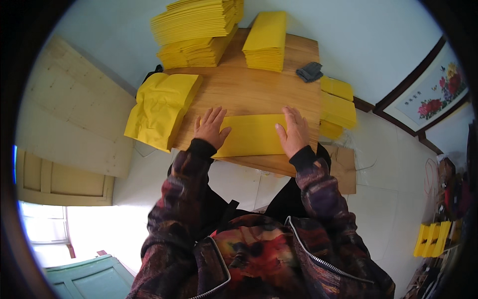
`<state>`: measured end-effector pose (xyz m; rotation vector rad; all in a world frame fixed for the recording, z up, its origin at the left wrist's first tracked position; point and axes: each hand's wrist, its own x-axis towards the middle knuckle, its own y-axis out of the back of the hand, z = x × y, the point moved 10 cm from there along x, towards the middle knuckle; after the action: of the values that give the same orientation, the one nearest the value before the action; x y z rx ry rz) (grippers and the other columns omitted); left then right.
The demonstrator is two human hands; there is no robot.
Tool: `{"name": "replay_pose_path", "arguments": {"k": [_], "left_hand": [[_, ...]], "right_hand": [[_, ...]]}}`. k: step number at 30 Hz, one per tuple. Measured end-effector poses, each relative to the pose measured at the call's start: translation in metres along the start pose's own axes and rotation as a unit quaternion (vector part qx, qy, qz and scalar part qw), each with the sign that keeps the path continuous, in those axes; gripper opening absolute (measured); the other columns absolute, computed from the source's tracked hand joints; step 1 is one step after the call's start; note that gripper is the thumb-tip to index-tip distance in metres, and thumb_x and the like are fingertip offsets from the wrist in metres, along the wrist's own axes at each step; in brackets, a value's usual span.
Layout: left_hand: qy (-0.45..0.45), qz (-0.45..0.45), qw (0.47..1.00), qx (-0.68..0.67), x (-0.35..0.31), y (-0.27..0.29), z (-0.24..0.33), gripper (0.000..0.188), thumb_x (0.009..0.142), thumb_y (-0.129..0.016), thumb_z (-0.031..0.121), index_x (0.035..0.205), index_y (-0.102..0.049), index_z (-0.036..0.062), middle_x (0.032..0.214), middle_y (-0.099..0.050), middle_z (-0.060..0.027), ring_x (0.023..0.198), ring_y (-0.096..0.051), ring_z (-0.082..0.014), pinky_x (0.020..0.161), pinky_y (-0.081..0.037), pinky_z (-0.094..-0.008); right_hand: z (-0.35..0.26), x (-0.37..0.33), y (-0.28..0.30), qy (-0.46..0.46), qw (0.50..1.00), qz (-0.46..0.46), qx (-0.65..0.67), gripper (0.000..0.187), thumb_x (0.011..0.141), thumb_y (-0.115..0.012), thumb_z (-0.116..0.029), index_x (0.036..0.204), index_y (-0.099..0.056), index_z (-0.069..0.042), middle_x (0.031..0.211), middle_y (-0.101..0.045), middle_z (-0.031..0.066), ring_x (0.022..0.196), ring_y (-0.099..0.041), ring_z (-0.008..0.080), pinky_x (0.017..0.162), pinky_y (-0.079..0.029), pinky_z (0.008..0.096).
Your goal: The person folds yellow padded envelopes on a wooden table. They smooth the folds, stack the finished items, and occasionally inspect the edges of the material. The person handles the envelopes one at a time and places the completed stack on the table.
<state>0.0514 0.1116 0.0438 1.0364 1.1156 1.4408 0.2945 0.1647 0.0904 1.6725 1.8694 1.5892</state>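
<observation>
A folded yellow paper sheet (251, 135), long and narrow, lies flat along the near edge of the wooden table. My left hand (211, 127) rests at its left end with the fingers stretched out. At the opposite end my right hand (295, 130) lies flat, fingers extended and close together, the thumb pointing inward. Neither hand grips anything. To the left of my left hand, a crumpled yellow paper bag (162, 109) hangs partly over the table's left edge.
Tall stacks of folded yellow paper (194, 35) and a neater yellow stack (266, 40) stand at the table's (239, 89) far side. A dark grey cloth (309, 72) lies at the far right corner. More yellow bundles (338, 107) sit beyond the right edge.
</observation>
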Motion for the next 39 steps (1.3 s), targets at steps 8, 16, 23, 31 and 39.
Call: {"name": "replay_pose_path", "arguments": {"k": [8,16,23,31,39], "left_hand": [[-0.044,-0.102,0.994,-0.009,0.025,-0.009,0.022,0.058,0.075,-0.07,0.044,0.122,-0.056,0.0113,0.12,-0.056,-0.0101,0.116,-0.049,-0.0297,0.099,-0.036,-0.0464],[0.01,-0.188,0.968,-0.164,0.0,-0.042,0.009,0.04,0.066,-0.078,0.033,0.088,-0.063,0.0044,0.08,-0.064,-0.0136,0.078,-0.062,-0.0296,0.068,-0.05,-0.0377],[0.016,-0.206,0.953,-0.22,-0.022,-0.053,0.013,0.034,0.067,-0.076,0.032,0.079,-0.063,0.0031,0.074,-0.064,-0.0123,0.071,-0.063,-0.0265,0.064,-0.05,-0.0361],[0.057,-0.141,0.972,-0.18,-0.039,-0.03,0.024,0.032,0.074,-0.073,0.032,0.082,-0.064,0.0019,0.074,-0.065,-0.0118,0.07,-0.064,-0.0227,0.065,-0.051,-0.0343],[0.103,-0.091,0.917,-0.373,-0.064,-0.047,0.009,0.041,0.079,-0.073,0.026,0.106,-0.061,-0.0011,0.091,-0.066,-0.0101,0.082,-0.064,-0.0197,0.074,-0.052,-0.0316]], "right_hand": [[-0.033,-0.136,-0.026,-0.104,0.854,-0.374,0.347,0.026,0.091,-0.06,-0.018,0.109,-0.057,0.001,0.092,-0.065,0.0105,0.086,-0.062,0.0159,0.077,-0.05,0.0293],[-0.033,-0.192,-0.105,-0.444,0.554,-0.328,0.624,0.034,0.095,-0.058,-0.024,0.124,-0.051,-0.007,0.115,-0.061,0.0034,0.107,-0.057,0.0157,0.085,-0.048,0.0308],[-0.044,-0.176,-0.109,-0.473,0.484,-0.184,0.713,0.029,0.093,-0.06,-0.019,0.119,-0.054,-0.01,0.115,-0.062,0.0032,0.103,-0.061,0.0183,0.088,-0.051,0.0357],[-0.041,-0.176,-0.097,-0.468,0.513,-0.162,0.701,0.029,0.091,-0.057,-0.008,0.12,-0.053,-0.007,0.113,-0.062,0.0072,0.099,-0.063,0.0216,0.083,-0.054,0.0371],[-0.036,-0.162,-0.079,-0.413,0.628,-0.149,0.643,0.025,0.088,-0.059,-0.005,0.112,-0.059,-0.001,0.105,-0.065,0.007,0.093,-0.063,0.0175,0.079,-0.051,0.0308]]}}
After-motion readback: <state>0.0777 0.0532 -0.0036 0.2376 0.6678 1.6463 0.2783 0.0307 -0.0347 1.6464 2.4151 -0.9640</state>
